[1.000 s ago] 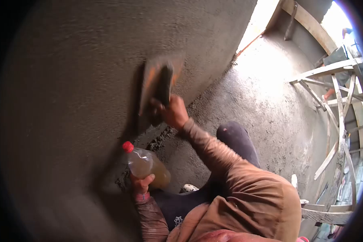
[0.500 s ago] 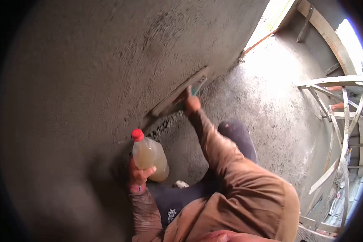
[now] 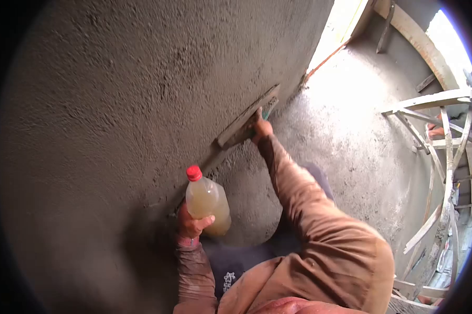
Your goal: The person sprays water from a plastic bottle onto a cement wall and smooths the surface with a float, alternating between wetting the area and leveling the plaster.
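Observation:
My left hand (image 3: 194, 222) is wrapped round a clear plastic bottle (image 3: 209, 201) with a red cap and cloudy yellowish liquid inside. The bottle stays upright, slightly tilted, close to the wall. With my right arm stretched forward, my right hand (image 3: 262, 129) grips the handle of a long plastering float (image 3: 235, 131), whose flat face lies along the grey plastered wall (image 3: 141, 99). Part of the handle, greenish, shows beyond my fingers. The plaster is rough and pitted in the upper part, smoother low on the left.
A rough cement floor (image 3: 346, 152) runs beside the wall, with loose mortar at their joint. Wooden scaffolding (image 3: 448, 157) stands at the right, with part of another person behind it. A bright opening (image 3: 341, 26) is at the top, and my knee (image 3: 320, 178) is beside my right arm.
My right hand has slid the float farther along the wall, up and to the right. The bottle stays in my left hand; the view has shifted slightly.

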`<act>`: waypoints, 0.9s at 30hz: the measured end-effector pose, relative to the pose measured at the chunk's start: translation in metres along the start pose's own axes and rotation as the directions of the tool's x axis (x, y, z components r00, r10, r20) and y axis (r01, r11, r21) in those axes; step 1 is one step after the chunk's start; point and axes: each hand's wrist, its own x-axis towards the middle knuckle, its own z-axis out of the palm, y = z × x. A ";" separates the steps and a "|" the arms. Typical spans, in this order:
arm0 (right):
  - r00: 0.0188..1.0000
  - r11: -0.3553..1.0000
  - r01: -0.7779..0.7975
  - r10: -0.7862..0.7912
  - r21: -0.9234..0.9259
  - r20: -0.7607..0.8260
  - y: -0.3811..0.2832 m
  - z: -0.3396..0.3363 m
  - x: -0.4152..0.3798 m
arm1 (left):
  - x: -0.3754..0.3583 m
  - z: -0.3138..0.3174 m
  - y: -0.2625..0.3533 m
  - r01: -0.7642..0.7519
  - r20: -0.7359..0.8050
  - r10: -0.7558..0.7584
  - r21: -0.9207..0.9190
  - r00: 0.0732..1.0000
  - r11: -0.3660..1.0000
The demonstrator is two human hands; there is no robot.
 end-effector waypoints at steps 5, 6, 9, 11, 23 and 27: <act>0.946 0.948 0.317 -0.314 -0.027 0.084 -0.291 -0.004 -0.103 | 0.009 0.001 -0.019 -0.049 0.008 0.051 -0.104 0.999 0.993; 0.869 0.860 0.493 -0.494 -0.131 0.031 -0.335 -0.010 -0.108 | 0.012 0.000 -0.026 -0.064 -0.003 0.064 -0.082 0.998 0.995; 0.175 -0.140 0.421 -0.957 -0.896 0.232 -0.415 -0.043 -0.065 | 0.021 0.008 -0.020 -0.084 -0.002 0.085 -0.217 0.996 0.973; 0.244 -0.023 0.183 -0.967 -0.983 0.068 -0.437 -0.075 -0.011 | 0.017 -0.002 -0.032 -0.092 0.025 0.095 -0.126 0.995 0.988; 0.525 0.480 0.834 -0.841 -0.273 0.127 -0.303 0.069 -0.185 | 0.006 0.005 -0.029 -0.108 -0.191 0.081 -0.134 0.978 0.985; 0.094 -0.008 0.571 -0.993 -0.821 0.074 -0.418 0.024 -0.120 | -0.004 -0.010 -0.026 -0.015 -0.093 0.010 -0.053 0.996 0.998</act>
